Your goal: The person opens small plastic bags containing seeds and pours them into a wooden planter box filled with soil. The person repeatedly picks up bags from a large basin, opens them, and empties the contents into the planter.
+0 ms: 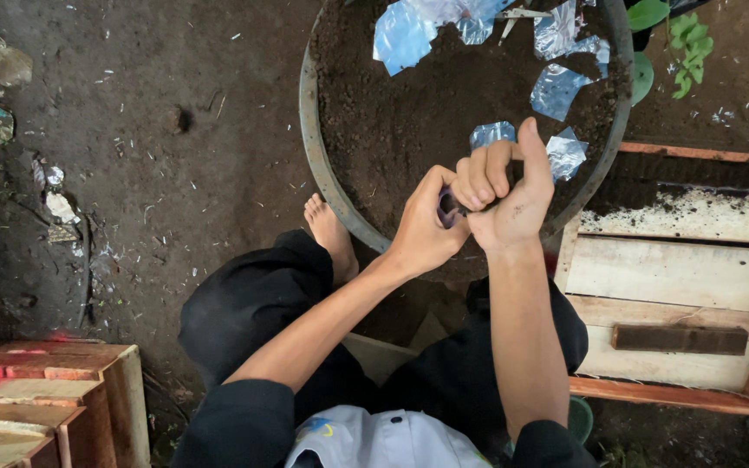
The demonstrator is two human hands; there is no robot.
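Hands meet over the basin point(315, 139) rim at 6 o'clock: left hand point(426, 230) pinches a small dark bag point(446, 208), right hand point(504, 195) is clenched on it, thumb up. Soil point(426, 121) lies toward 12 o'clock.

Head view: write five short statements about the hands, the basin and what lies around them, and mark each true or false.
1. The round basin holds dark soil. True.
2. Both hands are closed around one small dark object. True: the left hand and right hand meet on it.
3. The plastic pieces lie on the wooden pallet. False: they lie on the soil in the basin.
4. The wooden pallet sits to the person's left. False: it is on the right.
5. A bare foot rests beside the basin's rim. True.
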